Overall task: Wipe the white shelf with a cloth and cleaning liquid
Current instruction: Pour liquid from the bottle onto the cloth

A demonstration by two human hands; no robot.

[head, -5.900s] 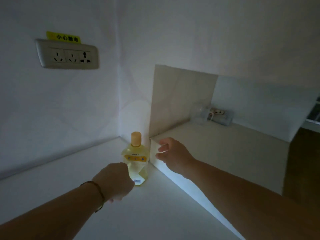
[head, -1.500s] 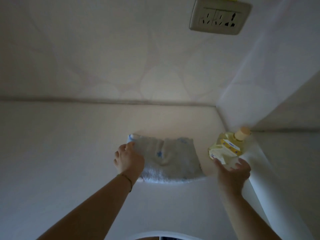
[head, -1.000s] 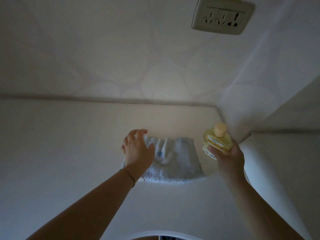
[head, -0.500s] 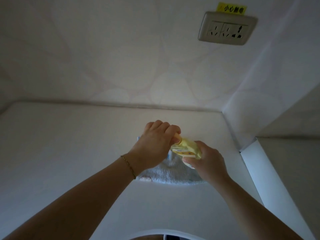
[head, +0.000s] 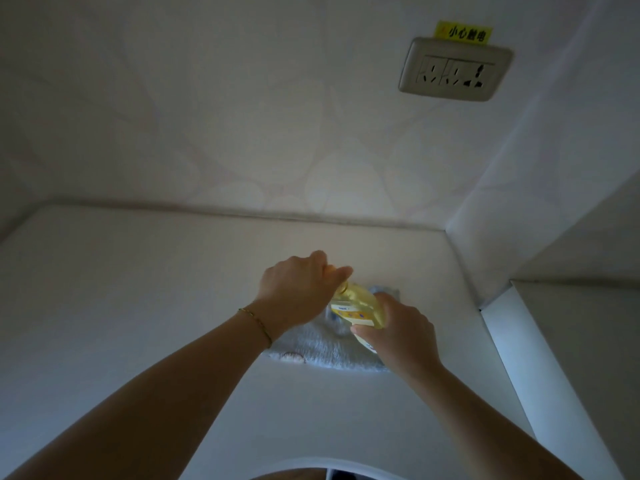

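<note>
- Over the middle of the white shelf (head: 138, 306), two bare hands meet at a small bottle (head: 360, 306) of yellow liquid.
- From the lower left comes the left hand (head: 294, 296). Its fingers (head: 332, 271) are curled tight around the top of the bottle, so the cap is hidden and I cannot tell if it is on or off.
- From the lower right comes the right hand (head: 401, 334), which grips the body of the bottle. Its fingers (head: 386, 299) wrap around the far side and the thumb lies on the near side, just below the label.
- The bottle is tilted, with the neck up and to the left and the base toward the right palm. It is held over the cloth (head: 322, 348); if it touches the cloth, I cannot tell.
- The cloth is pale blue-grey and fluffy and lies flat on the shelf, directly under both hands. Its near edge and one far corner show; the hands and the bottle cover the rest.
- A thin gold bracelet (head: 256, 323) sits on the left wrist.
- Behind the shelf stands a wall (head: 242, 116) with a faint pale pattern. High on its right side is a socket (head: 453, 69), and a yellow sticker (head: 464, 32) with dark characters touches its upper edge.
- On the right, a higher ledge (head: 512, 358) with a white front edge borders the shelf, near the cloth but apart from it.
- The light is dim, and the small print on the label is not readable.
</note>
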